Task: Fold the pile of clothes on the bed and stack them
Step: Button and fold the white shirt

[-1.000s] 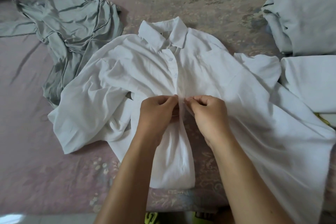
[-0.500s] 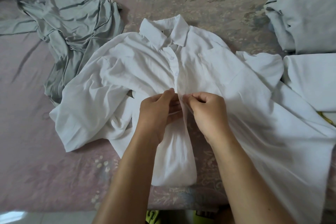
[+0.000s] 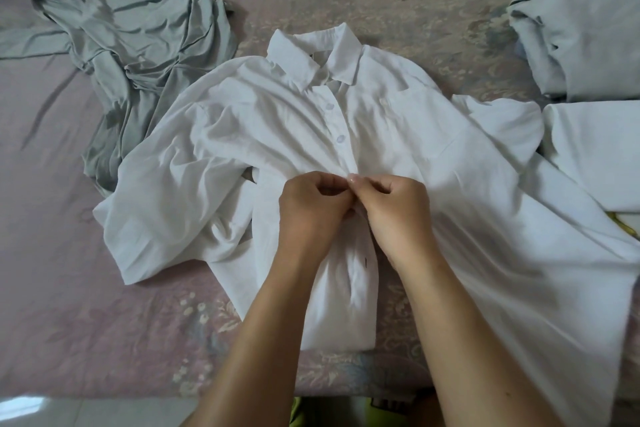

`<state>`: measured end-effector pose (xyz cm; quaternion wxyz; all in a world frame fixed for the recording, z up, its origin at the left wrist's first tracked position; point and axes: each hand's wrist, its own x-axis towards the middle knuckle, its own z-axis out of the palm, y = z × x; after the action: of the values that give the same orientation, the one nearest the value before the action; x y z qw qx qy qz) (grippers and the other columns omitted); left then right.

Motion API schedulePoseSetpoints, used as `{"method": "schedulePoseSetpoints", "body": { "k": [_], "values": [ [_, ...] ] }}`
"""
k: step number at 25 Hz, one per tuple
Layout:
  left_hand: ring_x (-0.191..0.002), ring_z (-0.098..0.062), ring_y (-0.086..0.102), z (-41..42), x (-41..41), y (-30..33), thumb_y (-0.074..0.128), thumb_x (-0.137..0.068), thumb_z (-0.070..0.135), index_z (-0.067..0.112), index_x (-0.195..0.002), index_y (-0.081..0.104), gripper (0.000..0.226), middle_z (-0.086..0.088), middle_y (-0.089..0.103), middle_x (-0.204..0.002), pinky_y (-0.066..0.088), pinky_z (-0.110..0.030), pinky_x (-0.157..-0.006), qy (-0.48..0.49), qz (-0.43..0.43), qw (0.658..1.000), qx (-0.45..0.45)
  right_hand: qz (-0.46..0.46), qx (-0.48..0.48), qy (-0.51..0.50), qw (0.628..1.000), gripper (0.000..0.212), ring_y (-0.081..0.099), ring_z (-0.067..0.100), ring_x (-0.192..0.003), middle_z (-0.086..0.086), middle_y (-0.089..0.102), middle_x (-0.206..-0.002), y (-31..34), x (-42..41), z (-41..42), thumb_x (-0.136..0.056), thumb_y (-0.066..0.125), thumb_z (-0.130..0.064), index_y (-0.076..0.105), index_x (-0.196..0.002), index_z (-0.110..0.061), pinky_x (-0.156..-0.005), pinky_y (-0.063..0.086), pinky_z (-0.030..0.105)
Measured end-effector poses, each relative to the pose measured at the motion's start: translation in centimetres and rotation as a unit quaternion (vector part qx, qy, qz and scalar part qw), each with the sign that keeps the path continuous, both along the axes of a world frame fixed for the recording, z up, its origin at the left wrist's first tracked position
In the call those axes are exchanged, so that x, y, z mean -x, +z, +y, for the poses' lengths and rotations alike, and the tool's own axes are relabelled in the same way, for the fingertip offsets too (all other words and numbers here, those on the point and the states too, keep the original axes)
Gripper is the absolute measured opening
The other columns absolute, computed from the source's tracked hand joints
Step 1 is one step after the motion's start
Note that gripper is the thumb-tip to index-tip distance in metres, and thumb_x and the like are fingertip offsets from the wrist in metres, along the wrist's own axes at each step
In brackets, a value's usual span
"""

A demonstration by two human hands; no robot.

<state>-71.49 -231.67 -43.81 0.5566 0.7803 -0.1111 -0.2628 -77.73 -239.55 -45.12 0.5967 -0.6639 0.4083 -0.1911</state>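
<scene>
Right now the white shirt [image 3: 398, 135] lies front up in the middle of the bed [image 3: 86, 305], collar at the far end, and it is not folded yet. The left hand [image 3: 311, 208] and the right hand [image 3: 394, 208] meet at the front strip of buttons, each grip pinching the cloth tight. I think they are doing up a button first, though the fingers hide it. Two buttons above look closed. Next, I guess, come the lower buttons, then smoothing the bunched sleeve and folding the sides in. A crumpled green top [image 3: 138, 55] waits on the left. Folded clothes [image 3: 581, 42] sit to the right, touching the shirt's sleeve. There is no box or basket that I can see.
</scene>
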Motion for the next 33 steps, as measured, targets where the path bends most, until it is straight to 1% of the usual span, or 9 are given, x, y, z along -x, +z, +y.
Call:
{"method": "schedulePoseSetpoints", "body": {
  "k": [6,10,15,19,23,25,28,31,33],
  "values": [
    [-0.069,-0.015,0.07,-0.2,0.1,-0.1,0.072,-0.08,0.008,0.015,-0.075,0.069,0.009,-0.002,0.071,-0.07,0.058,-0.036,-0.076,0.009,-0.05,0.999,-0.018,0.015,-0.07,-0.037,0.997,0.021,0.064,0.017,-0.066,0.013,0.071,-0.076,-0.1,-0.6,-0.6,-0.09,0.057,-0.016,0.071,-0.079,-0.004,-0.061,0.051,0.022],
    [-0.068,-0.014,0.066,-0.1,-0.4,-0.1,0.067,-0.087,0.016,0.014,-0.079,0.071,0.01,-0.002,0.069,-0.069,0.056,-0.028,-0.073,0.014,0.009,1.0,-0.022,0.04,0.051,0.033,0.997,0.029,0.058,0.022,-0.066,0.022,0.066,-0.08,-0.7,-0.5,-1.2,-0.094,0.055,-0.018,0.065,-0.082,0.006,-0.065,0.05,0.031],
    [-0.06,-0.012,0.052,0.0,-1.5,0.3,0.063,-0.089,0.009,0.001,-0.086,0.07,0.011,-0.007,0.06,-0.068,0.044,-0.019,-0.055,-0.005,0.134,0.991,0.015,0.047,0.187,0.076,0.978,0.018,0.05,0.003,-0.071,-0.002,0.058,-0.087,-1.5,-0.8,-2.0,-0.094,0.056,-0.016,0.064,-0.08,-0.009,-0.062,0.036,0.002],
    [-0.065,-0.009,0.062,0.6,-1.8,0.8,0.059,-0.091,0.005,0.008,-0.102,0.066,0.014,-0.004,0.066,-0.079,0.051,-0.017,-0.057,0.025,0.023,0.999,0.039,0.078,0.249,0.05,0.964,0.016,0.049,0.005,-0.081,0.0,0.062,-0.097,-1.3,-0.2,-2.6,-0.095,0.055,-0.018,0.068,-0.097,-0.009,-0.064,0.033,0.005],
    [-0.077,-0.001,0.062,5.3,0.2,1.4,0.066,-0.088,0.022,0.023,-0.105,0.065,0.018,0.008,0.067,-0.085,0.047,-0.012,-0.066,-0.114,-0.187,0.974,-0.058,0.068,0.199,0.04,0.977,0.02,0.054,0.006,-0.086,-0.006,0.062,-0.096,0.3,3.6,-0.9,-0.093,0.059,-0.025,0.062,-0.108,-0.013,-0.063,0.037,0.006],
    [-0.096,0.003,0.055,8.7,1.6,1.2,0.074,-0.075,0.042,0.03,-0.117,0.06,0.045,0.013,0.063,-0.101,0.04,-0.012,-0.08,-0.232,-0.226,0.938,-0.122,0.121,0.199,0.1,0.967,0.018,0.059,0.011,-0.084,-0.006,0.064,-0.09,0.9,5.7,0.6,-0.09,0.062,-0.03,0.065,-0.097,-0.013,-0.068,0.042,0.019],
    [-0.131,-0.011,0.029,13.4,3.1,-0.3,0.076,-0.056,0.061,0.032,-0.141,0.038,0.098,0.012,0.038,-0.136,0.025,-0.032,-0.106,-0.327,-0.308,0.857,-0.254,0.203,0.19,0.206,0.938,0.038,0.055,0.016,-0.065,-0.003,0.056,-0.065,1.0,8.5,3.5,-0.082,0.069,-0.042,0.061,-0.072,-0.007,-0.059,0.037,0.029],
    [-0.133,-0.029,0.036,15.1,2.9,-1.6,0.077,-0.068,0.042,0.017,-0.134,0.05,0.075,-0.006,0.04,-0.144,0.03,-0.044,-0.103,-0.247,-0.375,0.849,-0.278,0.285,0.285,0.27,0.874,0.048,0.059,0.023,-0.072,0.005,0.061,-0.075,0.2,9.6,6.7,-0.074,0.072,-0.053,0.062,-0.08,-0.007,-0.064,0.043,0.031],
    [-0.108,-0.037,0.057,15.0,2.4,-2.2,0.073,-0.076,0.022,0.004,-0.103,0.067,0.034,-0.015,0.059,-0.121,0.046,-0.046,-0.088,-0.197,-0.39,0.869,-0.231,0.284,0.368,0.272,0.842,0.042,0.061,0.028,-0.089,0.009,0.065,-0.092,-0.5,9.6,7.9,-0.078,0.07,-0.045,0.064,-0.096,-0.007,-0.074,0.046,0.033]
  ]
}}
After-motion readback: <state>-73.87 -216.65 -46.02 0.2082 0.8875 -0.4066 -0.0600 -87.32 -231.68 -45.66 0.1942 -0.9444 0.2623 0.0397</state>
